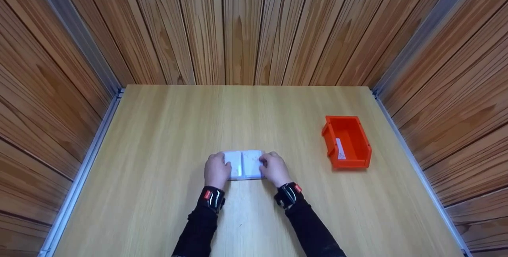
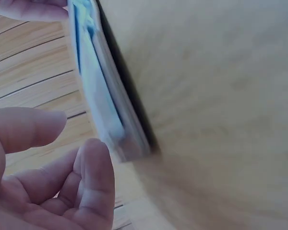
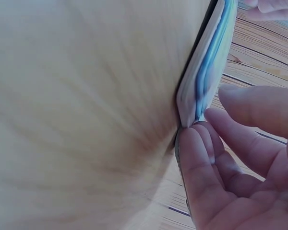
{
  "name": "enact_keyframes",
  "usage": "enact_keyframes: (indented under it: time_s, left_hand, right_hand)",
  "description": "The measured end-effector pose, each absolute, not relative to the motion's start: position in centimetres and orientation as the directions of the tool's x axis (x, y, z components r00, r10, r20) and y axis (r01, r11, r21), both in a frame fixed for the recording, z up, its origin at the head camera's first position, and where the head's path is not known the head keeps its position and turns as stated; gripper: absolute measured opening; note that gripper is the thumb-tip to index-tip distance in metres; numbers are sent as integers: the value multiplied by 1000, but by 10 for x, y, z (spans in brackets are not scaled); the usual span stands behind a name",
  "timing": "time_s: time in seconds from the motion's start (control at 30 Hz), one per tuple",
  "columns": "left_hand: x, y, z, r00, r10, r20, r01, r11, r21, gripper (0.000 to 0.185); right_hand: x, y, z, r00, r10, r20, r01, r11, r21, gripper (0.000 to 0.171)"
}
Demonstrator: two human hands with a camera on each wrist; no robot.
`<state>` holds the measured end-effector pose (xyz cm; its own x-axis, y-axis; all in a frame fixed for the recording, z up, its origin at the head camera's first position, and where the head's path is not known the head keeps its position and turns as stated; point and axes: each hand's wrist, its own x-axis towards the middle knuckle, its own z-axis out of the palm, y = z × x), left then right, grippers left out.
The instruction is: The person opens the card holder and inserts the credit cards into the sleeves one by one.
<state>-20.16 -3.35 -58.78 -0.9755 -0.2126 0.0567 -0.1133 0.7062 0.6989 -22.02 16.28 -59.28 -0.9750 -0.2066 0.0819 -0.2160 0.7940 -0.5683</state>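
Note:
A flat white pack (image 1: pixel 243 164) with a blue layer along its edge lies on the wooden table (image 1: pixel 158 150) in front of me. My left hand (image 1: pixel 216 171) is at its left edge. In the left wrist view its curled fingers (image 2: pixel 93 167) sit just off the pack's near corner (image 2: pixel 98 91), with a small gap. My right hand (image 1: pixel 274 168) is at the right edge. In the right wrist view a fingertip (image 3: pixel 194 143) touches the underside of the pack's corner (image 3: pixel 209 67), with the thumb close above.
An orange bin (image 1: pixel 351 164) stands to the right on the table, with a white slip (image 1: pixel 340 148) inside. Wood-panelled walls enclose the table on three sides, with metal rails along the left and right edges.

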Motion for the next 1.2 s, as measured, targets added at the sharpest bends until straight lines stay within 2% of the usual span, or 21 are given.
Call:
enact_keyframes:
  time_s: [0.1,0.33,0.7,0.87,1.03,1.2]
  left_hand:
    - [-202,-36,-589,-972,-232,28,-147,702,697,38]
    - [-200,-38,-590,-969,-245,-27,-200,717,668,31]
    - [-199,-40,-593,-975,-223,-3,-168,729,664,22]
    - [-198,-41,-593,-977,-211,45,-130,741,659,19]
    - [-199,-41,-593,-977,-212,17,-146,730,667,21]
    - [-199,-41,-594,-976,-216,-9,-167,727,666,19]
  right_hand:
    - [-220,162,-592,-977,-203,69,-206,797,-568,24]
    - [-220,162,-593,-977,-201,77,-209,796,-568,24]
    - [-220,163,-594,-975,-204,86,-216,792,-571,22]
    - [-222,164,-593,-974,-209,92,-223,783,-581,21]
    - [-226,165,-590,-979,-199,50,-189,782,-593,19]
    - [-237,164,-587,-977,-196,77,-205,801,-562,18]
